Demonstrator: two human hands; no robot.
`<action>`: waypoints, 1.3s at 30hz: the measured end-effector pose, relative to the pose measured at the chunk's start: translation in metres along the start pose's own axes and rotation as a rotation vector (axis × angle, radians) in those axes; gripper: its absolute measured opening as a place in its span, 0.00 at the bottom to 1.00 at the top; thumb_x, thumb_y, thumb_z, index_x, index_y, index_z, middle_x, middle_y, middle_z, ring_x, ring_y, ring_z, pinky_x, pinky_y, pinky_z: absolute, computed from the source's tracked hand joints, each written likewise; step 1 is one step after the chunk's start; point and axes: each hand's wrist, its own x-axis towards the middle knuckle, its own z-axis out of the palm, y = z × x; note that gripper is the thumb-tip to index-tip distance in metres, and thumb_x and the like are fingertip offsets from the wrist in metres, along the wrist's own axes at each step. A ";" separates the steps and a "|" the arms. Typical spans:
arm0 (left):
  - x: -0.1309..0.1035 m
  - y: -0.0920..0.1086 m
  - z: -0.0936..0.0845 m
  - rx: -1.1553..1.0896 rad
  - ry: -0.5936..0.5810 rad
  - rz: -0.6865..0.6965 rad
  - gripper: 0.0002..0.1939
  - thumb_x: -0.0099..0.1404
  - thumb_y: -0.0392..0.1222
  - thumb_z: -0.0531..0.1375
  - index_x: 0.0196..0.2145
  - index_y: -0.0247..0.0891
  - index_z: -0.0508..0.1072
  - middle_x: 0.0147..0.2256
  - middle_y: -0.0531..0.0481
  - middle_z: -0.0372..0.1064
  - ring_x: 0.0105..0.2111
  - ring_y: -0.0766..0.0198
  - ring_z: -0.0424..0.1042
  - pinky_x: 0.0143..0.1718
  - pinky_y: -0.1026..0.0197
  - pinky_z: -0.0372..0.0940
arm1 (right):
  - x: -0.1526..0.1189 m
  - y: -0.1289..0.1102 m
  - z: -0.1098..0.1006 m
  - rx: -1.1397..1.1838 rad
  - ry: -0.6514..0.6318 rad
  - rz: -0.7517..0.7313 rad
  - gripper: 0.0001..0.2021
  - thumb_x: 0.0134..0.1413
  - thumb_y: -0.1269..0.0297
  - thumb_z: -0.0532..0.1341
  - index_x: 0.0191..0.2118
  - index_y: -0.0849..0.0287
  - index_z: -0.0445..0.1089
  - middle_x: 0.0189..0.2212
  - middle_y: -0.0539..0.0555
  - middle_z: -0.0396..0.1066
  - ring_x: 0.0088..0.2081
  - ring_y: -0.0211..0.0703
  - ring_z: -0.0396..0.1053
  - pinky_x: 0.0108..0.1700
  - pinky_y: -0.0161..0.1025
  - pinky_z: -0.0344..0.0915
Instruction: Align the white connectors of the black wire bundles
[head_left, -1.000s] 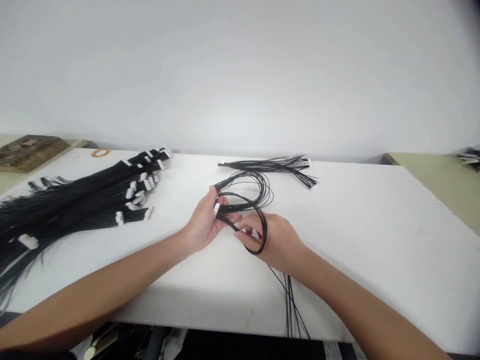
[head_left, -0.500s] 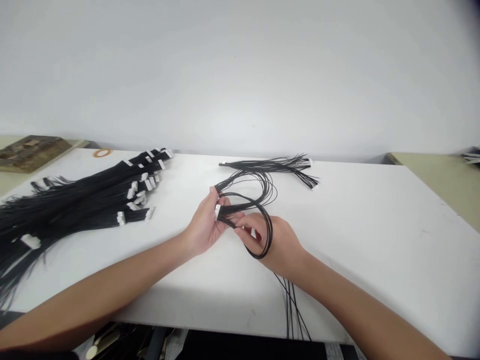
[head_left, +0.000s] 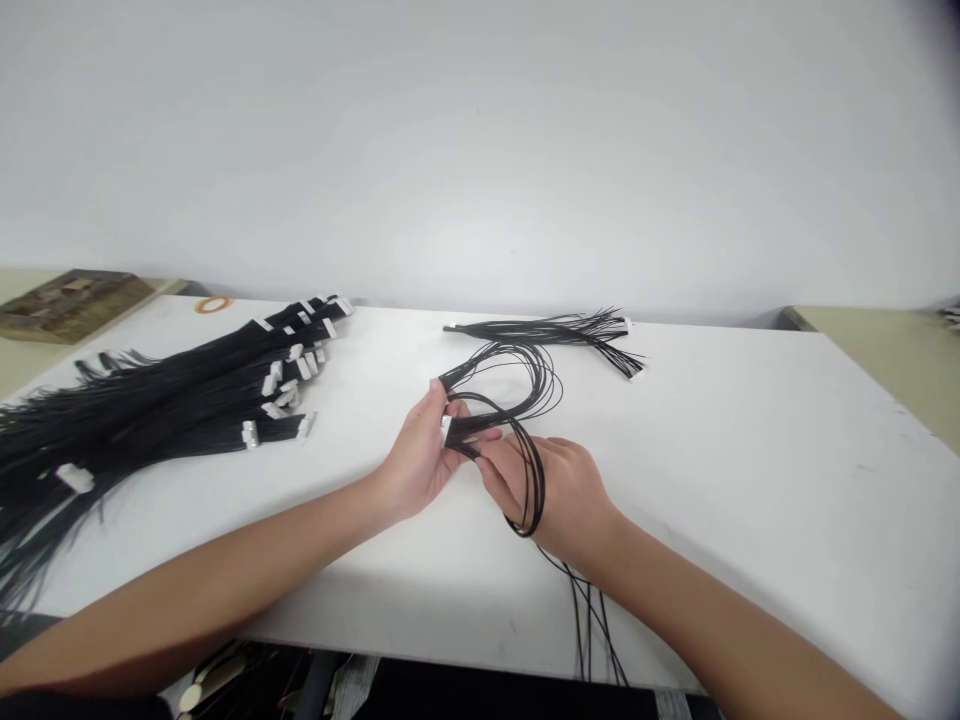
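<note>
My left hand (head_left: pixel 422 452) is closed around a black wire harness (head_left: pixel 536 375) close to its white connector (head_left: pixel 446 430). The wires arc away from the fingers in a loop and come back to the connector. My right hand (head_left: pixel 559 490) pinches wires just right of the connector, its fingertips beside those of the left. A second loop of wires drapes over the back of the right hand. Loose wire ends (head_left: pixel 592 620) hang below the right wrist, past the table's front edge. The right fingertips are partly hidden.
A large pile of black wire harnesses (head_left: pixel 172 400) with white connectors covers the table's left side. Another harness (head_left: pixel 540 328) lies behind my hands. An orange ring (head_left: pixel 214 304) and a brown wooden box (head_left: pixel 71 305) are at the back left. The white table (head_left: pixel 750 480) meets a wall.
The whole view has shifted slightly. My right hand has turned a little and the wire loop over it has narrowed and slipped lower. Both hands keep their hold.
</note>
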 end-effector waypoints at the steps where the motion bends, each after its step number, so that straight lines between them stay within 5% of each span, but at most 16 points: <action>1: 0.000 -0.001 0.000 0.003 0.005 0.007 0.20 0.63 0.57 0.52 0.26 0.37 0.59 0.24 0.55 0.57 0.26 0.67 0.70 0.27 0.66 0.68 | -0.001 0.000 0.001 0.005 -0.002 0.006 0.09 0.57 0.72 0.53 0.29 0.61 0.68 0.20 0.47 0.67 0.18 0.33 0.57 0.22 0.35 0.46; 6: 0.002 -0.002 0.001 0.006 0.006 0.036 0.19 0.62 0.56 0.54 0.25 0.37 0.59 0.24 0.56 0.55 0.21 0.71 0.62 0.23 0.66 0.66 | 0.001 -0.002 0.000 0.196 -0.118 0.223 0.09 0.60 0.67 0.50 0.34 0.58 0.67 0.24 0.48 0.68 0.23 0.35 0.61 0.24 0.35 0.48; 11: 0.003 0.000 0.003 0.015 0.049 0.026 0.20 0.61 0.56 0.55 0.24 0.36 0.59 0.23 0.55 0.56 0.22 0.71 0.62 0.23 0.68 0.65 | 0.012 0.004 -0.018 0.923 -0.345 0.547 0.04 0.59 0.61 0.54 0.36 0.55 0.61 0.19 0.43 0.56 0.21 0.33 0.52 0.23 0.32 0.47; 15: 0.004 0.001 0.001 0.058 0.042 -0.015 0.20 0.64 0.55 0.52 0.24 0.36 0.59 0.23 0.55 0.57 0.20 0.69 0.65 0.23 0.65 0.66 | 0.019 0.026 -0.037 1.401 -0.637 0.614 0.07 0.56 0.59 0.58 0.34 0.57 0.62 0.18 0.43 0.49 0.20 0.31 0.45 0.22 0.32 0.43; 17: 0.005 0.002 0.000 0.060 0.043 -0.010 0.19 0.64 0.54 0.50 0.25 0.37 0.59 0.23 0.55 0.57 0.20 0.68 0.66 0.24 0.61 0.67 | 0.021 0.039 -0.044 1.529 -0.652 0.693 0.06 0.53 0.62 0.61 0.34 0.57 0.63 0.18 0.42 0.48 0.20 0.30 0.43 0.22 0.31 0.43; 21: 0.008 0.003 -0.002 0.065 0.021 0.009 0.18 0.65 0.54 0.49 0.25 0.37 0.58 0.22 0.56 0.57 0.17 0.68 0.64 0.21 0.61 0.66 | 0.022 0.060 -0.054 1.734 -0.420 0.872 0.05 0.53 0.65 0.62 0.33 0.58 0.65 0.18 0.42 0.45 0.19 0.29 0.40 0.21 0.30 0.42; 26: 0.008 0.004 -0.003 0.097 -0.004 -0.016 0.18 0.65 0.54 0.48 0.26 0.38 0.57 0.24 0.57 0.56 0.15 0.70 0.61 0.18 0.63 0.64 | 0.024 0.075 -0.062 1.852 0.134 0.897 0.03 0.53 0.66 0.60 0.34 0.58 0.68 0.25 0.46 0.57 0.22 0.30 0.52 0.22 0.31 0.53; 31: 0.007 0.004 -0.005 0.120 -0.086 -0.007 0.19 0.65 0.55 0.49 0.26 0.38 0.58 0.26 0.57 0.55 0.14 0.71 0.61 0.17 0.63 0.63 | 0.026 0.077 -0.056 1.670 0.313 0.814 0.06 0.54 0.64 0.59 0.37 0.57 0.71 0.30 0.47 0.60 0.25 0.31 0.58 0.24 0.32 0.59; 36: 0.005 0.006 -0.006 0.136 -0.145 -0.010 0.20 0.64 0.56 0.49 0.25 0.37 0.59 0.27 0.56 0.57 0.14 0.72 0.61 0.17 0.63 0.62 | 0.027 0.085 -0.048 1.460 0.665 0.859 0.07 0.53 0.59 0.63 0.35 0.55 0.70 0.30 0.46 0.59 0.27 0.30 0.62 0.30 0.32 0.66; 39: 0.005 0.006 -0.007 0.140 -0.167 -0.018 0.20 0.64 0.57 0.49 0.25 0.37 0.60 0.27 0.55 0.59 0.15 0.72 0.61 0.18 0.64 0.61 | 0.027 0.093 -0.049 1.459 0.717 0.875 0.07 0.53 0.58 0.62 0.37 0.52 0.68 0.32 0.46 0.61 0.30 0.31 0.64 0.36 0.33 0.68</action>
